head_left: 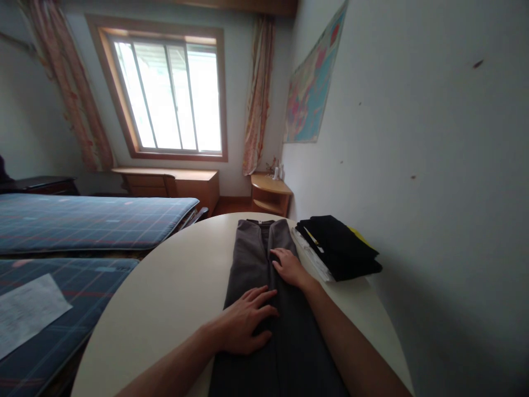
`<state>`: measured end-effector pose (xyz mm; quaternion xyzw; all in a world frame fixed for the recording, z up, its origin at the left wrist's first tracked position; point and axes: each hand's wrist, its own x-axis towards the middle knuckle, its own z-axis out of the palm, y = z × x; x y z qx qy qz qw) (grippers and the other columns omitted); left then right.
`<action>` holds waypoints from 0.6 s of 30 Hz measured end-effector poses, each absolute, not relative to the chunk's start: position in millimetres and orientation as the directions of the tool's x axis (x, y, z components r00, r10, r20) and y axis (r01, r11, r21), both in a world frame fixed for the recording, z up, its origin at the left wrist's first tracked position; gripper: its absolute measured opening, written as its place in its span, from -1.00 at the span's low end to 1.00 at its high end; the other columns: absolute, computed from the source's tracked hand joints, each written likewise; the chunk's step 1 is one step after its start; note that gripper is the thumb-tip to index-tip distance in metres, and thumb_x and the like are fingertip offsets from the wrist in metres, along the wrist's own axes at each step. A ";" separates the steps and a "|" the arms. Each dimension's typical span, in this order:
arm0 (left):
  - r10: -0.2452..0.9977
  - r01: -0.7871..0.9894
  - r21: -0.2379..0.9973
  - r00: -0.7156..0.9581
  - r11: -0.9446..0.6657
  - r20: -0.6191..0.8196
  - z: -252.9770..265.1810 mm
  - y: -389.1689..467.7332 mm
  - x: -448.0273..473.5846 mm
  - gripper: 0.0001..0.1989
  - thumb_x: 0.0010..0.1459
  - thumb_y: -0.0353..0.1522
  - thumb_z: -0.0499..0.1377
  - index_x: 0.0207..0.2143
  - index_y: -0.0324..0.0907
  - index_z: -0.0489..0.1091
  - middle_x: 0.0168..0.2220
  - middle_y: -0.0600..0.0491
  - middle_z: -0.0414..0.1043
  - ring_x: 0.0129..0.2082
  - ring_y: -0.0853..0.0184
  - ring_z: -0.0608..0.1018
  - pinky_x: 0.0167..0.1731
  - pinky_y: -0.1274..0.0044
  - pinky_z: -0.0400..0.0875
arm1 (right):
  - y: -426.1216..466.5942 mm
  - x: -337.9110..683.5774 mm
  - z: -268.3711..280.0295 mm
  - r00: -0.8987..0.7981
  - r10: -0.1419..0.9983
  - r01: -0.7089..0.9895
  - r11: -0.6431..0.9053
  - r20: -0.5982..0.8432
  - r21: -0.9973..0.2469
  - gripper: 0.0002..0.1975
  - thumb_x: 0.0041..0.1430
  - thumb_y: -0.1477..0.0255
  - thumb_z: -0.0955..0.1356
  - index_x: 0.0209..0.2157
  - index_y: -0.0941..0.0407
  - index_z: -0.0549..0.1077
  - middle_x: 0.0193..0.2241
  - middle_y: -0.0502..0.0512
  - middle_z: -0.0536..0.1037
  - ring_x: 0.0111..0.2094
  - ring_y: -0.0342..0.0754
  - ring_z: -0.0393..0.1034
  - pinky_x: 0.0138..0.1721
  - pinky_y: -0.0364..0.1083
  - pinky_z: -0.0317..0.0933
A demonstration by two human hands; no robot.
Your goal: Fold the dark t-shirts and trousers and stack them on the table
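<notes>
A dark grey garment (248, 259), which looks like a pair of trousers, lies lengthwise on the round cream table (165, 309). Its waist end is at the far edge and its lower end runs out of view towards me. My left hand (248, 320) rests on the cloth with fingers spread, left of the middle line. Farther up, my right hand (288, 267) touches the right side, its fingertips by the centre opening. Both hands hold nothing that I can see. Beside the garment's right edge sits a stack of folded clothes (339, 242), black on top with white and yellow below.
To the left are two plaid mattresses (82, 220), a paper sheet (31, 309) lying on the nearer one. The white wall (446, 231) stands close on the right. Beyond the table are a corner shelf (270, 184), a low wooden cabinet (194, 184) and a window (173, 99).
</notes>
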<state>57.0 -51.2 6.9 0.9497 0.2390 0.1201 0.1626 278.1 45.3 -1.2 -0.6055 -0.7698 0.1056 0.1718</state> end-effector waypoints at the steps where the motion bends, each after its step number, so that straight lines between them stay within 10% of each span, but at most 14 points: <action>1: 0.488 0.410 0.365 0.860 -0.836 0.152 6.3 -50.7 57.1 -0.53 0.13 -0.29 0.21 0.11 -0.03 0.28 0.37 -0.02 0.01 0.36 -0.01 0.07 0.28 0.09 0.02 | 44.4 280.7 -2.2 -0.201 0.975 0.914 0.222 0.094 -0.339 -0.49 0.29 0.36 0.26 0.25 0.13 0.28 0.28 0.23 0.25 0.31 0.14 0.05 0.28 0.11 -0.07; 5: 0.476 0.400 0.355 0.865 -0.845 0.158 9.3 -50.2 56.3 -0.57 0.11 -0.26 0.24 0.06 -0.01 0.32 0.32 -0.01 0.11 0.33 -0.01 0.13 0.25 0.12 0.09 | 38.9 290.5 -1.7 -0.235 0.971 0.929 0.216 -0.031 -0.301 -0.40 0.28 0.21 0.26 0.31 0.06 0.18 0.36 0.17 0.07 0.37 0.23 -0.15 0.31 0.21 -0.19; 13: 0.406 0.323 0.362 0.896 -0.874 0.180 24.7 -57.4 56.5 -0.64 0.16 -0.21 0.22 0.03 0.05 0.40 0.13 0.05 0.34 0.10 0.13 0.38 0.13 0.30 0.28 | 34.9 295.5 17.0 -0.278 0.960 0.909 0.276 0.037 -0.312 -0.64 0.23 0.23 0.31 0.02 0.02 0.51 0.04 0.17 0.51 0.09 0.15 0.34 0.13 0.08 0.14; 18: 0.502 0.423 0.345 0.845 -0.838 0.185 11.2 -50.0 59.6 -0.40 0.16 -0.34 0.18 0.26 0.09 0.17 0.35 0.02 0.06 0.29 0.01 0.20 0.23 0.13 0.15 | 68.2 280.5 16.4 -0.132 0.987 0.951 0.153 0.095 -0.269 -0.54 0.32 0.26 0.22 0.21 0.01 0.31 0.15 0.23 0.39 0.14 0.15 0.28 0.11 0.08 0.15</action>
